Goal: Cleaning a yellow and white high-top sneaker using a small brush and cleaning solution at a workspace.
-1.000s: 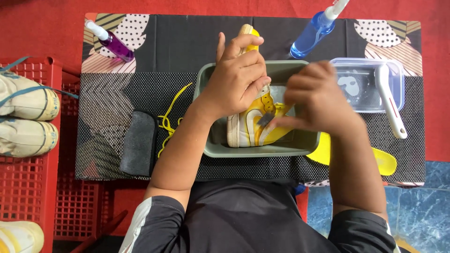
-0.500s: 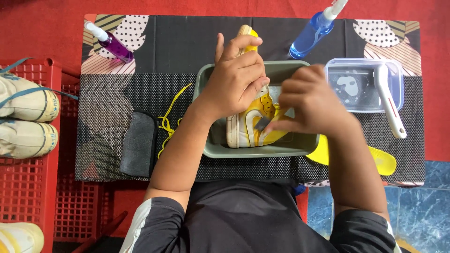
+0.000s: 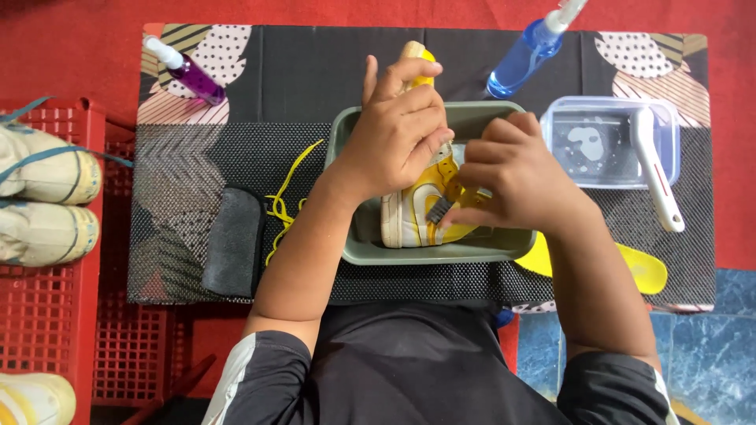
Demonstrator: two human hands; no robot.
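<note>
Item: yellow-and-white shoe (image 3: pixel 417 211), centre frame, in grey tub (image 3: pixel 354 236), long axis up-down. Left hand (image 3: pixel 394 142) fingers clamped on it from above-left; right hand (image 3: pixel 516 177) fingers pinched on small brush (image 3: pixel 438 209), bristles touching its side.

Purple spray bottle (image 3: pixel 189 72), blue spray bottle (image 3: pixel 526 61), grey cloth (image 3: pixel 233 241), yellow laces (image 3: pixel 285 203), red crates (image 3: pixel 49 315)

Yellow-white sneaker (image 3: pixel 415 212), in tray (gripped), brush (image 3: pixel 439 209)
</note>
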